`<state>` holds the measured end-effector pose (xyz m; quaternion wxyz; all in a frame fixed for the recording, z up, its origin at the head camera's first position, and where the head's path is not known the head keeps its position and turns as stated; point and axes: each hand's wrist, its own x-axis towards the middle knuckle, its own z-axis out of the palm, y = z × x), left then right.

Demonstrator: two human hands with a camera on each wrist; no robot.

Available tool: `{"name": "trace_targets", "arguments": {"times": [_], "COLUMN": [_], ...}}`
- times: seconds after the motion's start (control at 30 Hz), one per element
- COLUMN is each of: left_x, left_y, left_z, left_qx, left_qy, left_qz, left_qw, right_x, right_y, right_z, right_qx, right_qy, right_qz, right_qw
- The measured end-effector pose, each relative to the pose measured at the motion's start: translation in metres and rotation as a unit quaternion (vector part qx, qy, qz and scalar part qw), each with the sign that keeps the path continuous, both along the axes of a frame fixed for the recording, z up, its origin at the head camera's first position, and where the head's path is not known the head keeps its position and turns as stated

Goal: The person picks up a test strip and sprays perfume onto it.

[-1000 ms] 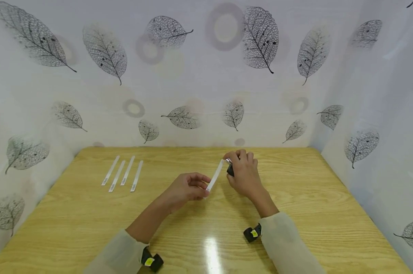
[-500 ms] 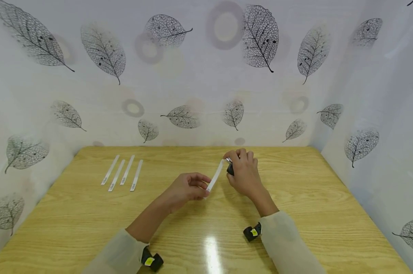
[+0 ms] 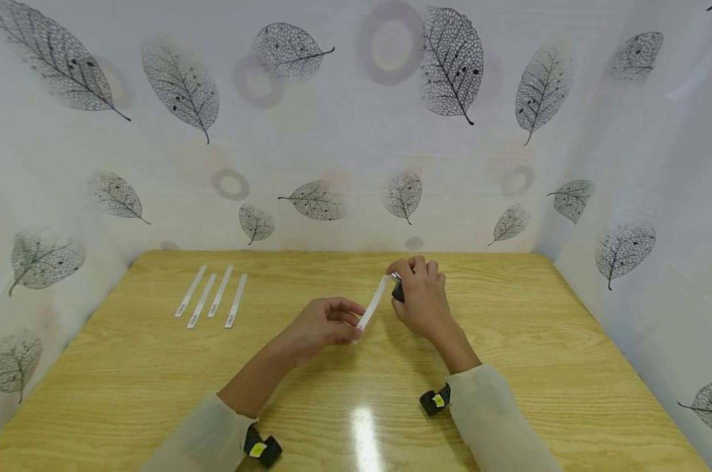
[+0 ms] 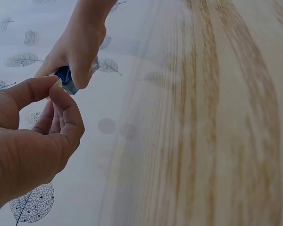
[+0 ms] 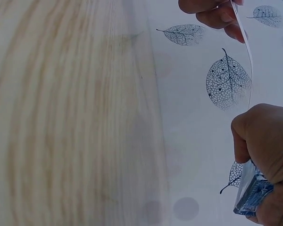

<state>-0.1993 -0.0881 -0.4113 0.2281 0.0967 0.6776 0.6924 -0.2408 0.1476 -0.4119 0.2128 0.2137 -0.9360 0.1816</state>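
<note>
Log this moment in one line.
left hand: pinches white strip; right hand: grips dark object near strip's far end; table: four more white strips

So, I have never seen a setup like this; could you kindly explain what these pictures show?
There is no robot here, only a person's two bare hands. The widest picture comes from a head-worn camera looking forward and down at a wooden table. The other two come from cameras on each wrist, probably the black devices visible there. Four white strips lie at the person's left, with dark print at their near ends. The left hand pinches one end of another white strip, which slants up to the right hand. That hand grips a small dark blue thing; I cannot tell exactly what it is.
</note>
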Motion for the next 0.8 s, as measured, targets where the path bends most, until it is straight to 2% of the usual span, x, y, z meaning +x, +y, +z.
{"name": "trace_targets", "arguments": {"times": [0.5, 0.8], "left_x": [-0.0029, -0.0026], "left_y": [0.0, -0.0011], "left_z": [-0.0043, -0.0048], "left_qx": [-0.001, -0.002], "left_qy": [0.0, -0.001], "left_qz": [-0.004, -0.004], "left_qw": [1.0, 1.0], "right_x": [-0.0003, -0.0008], "right_y": [0.0026, 0.0031], "right_z": [-0.0006, 0.0008], "right_qx": [-0.005, -0.006], "right_qy": [0.003, -0.009], "right_qz": [0.014, 0.008], "right_qw": [1.0, 1.0]}}
